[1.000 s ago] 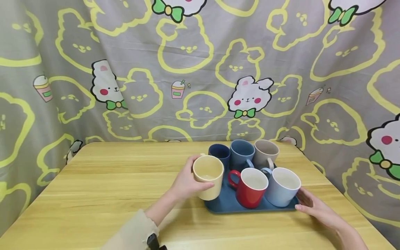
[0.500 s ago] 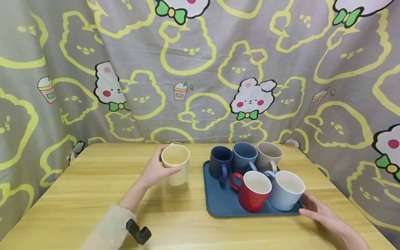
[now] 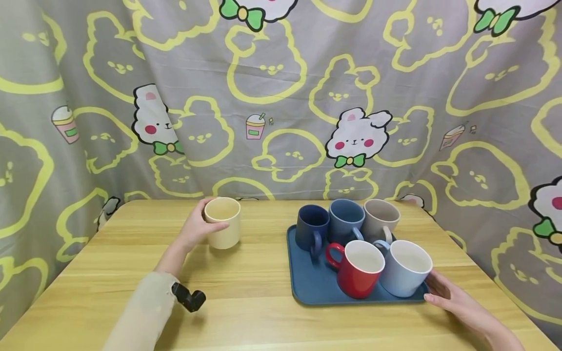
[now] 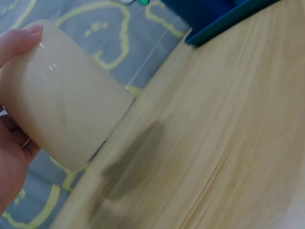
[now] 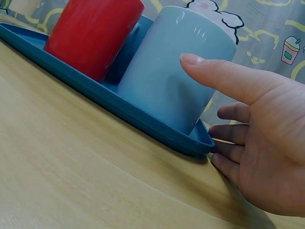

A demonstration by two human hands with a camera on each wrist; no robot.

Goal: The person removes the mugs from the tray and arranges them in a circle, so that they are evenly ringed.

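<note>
My left hand (image 3: 194, 228) grips a pale yellow mug (image 3: 226, 233) from its left side, thumb across the front. The mug is upright, left of the tray; in the left wrist view its base (image 4: 107, 143) is close to the table, but I cannot tell if they touch. My right hand (image 3: 456, 302) is at the front right corner of a blue tray (image 3: 309, 287). In the right wrist view its relaxed fingers (image 5: 228, 151) touch the tray's corner, and the thumb (image 5: 214, 71) extends in front of a light blue mug (image 5: 176, 67).
Also on the tray are a red mug (image 3: 356, 282), a navy mug (image 3: 307, 236), a mid-blue mug (image 3: 341, 226) and a taupe mug (image 3: 376, 225). The tray's front left part is bare. A wooden table (image 3: 246, 307) reaches back to a patterned curtain (image 3: 281, 112).
My left hand has carried the yellow mug from the tray's left side leftward and back over the table. My right hand has stayed at the tray's corner.
</note>
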